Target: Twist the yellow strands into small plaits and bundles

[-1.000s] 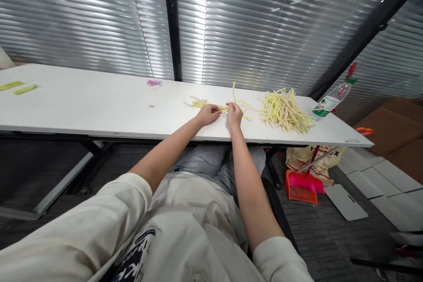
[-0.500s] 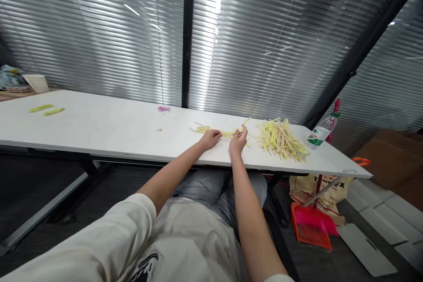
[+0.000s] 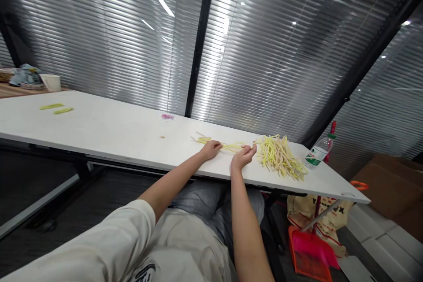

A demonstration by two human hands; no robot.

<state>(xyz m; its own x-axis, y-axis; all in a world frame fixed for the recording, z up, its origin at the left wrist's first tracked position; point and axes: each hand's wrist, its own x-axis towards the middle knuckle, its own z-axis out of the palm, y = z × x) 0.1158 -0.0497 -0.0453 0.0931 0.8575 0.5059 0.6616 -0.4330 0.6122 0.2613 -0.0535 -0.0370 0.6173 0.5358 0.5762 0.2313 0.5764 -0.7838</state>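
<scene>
My left hand [image 3: 211, 150] is closed in a pinch on a small bunch of thin, pale yellow strands [image 3: 202, 139] that lies along the table. The bunch sticks out to the left of the hand, and looser ends [image 3: 232, 146] run on toward the right. My right hand [image 3: 243, 157] is palm up, with its fingers curled beside a larger heap of the same strands [image 3: 280, 157]. A pale strand shows at its fingertips, between them and the heap. What kind of strand this is, I cannot tell.
Two yellow-green bundles [image 3: 62, 110] lie at the far left of the white table [image 3: 115, 134]. A small pink-purple heap [image 3: 167, 116] sits near the back edge. Toward the right end stands a water bottle [image 3: 319, 152]. A dustpan [image 3: 312, 251] is on the floor.
My right hand has moved right toward the heap and turned palm up; the strand that stood up from its fingers is lower now. My left hand keeps its pinch. The view has tilted.
</scene>
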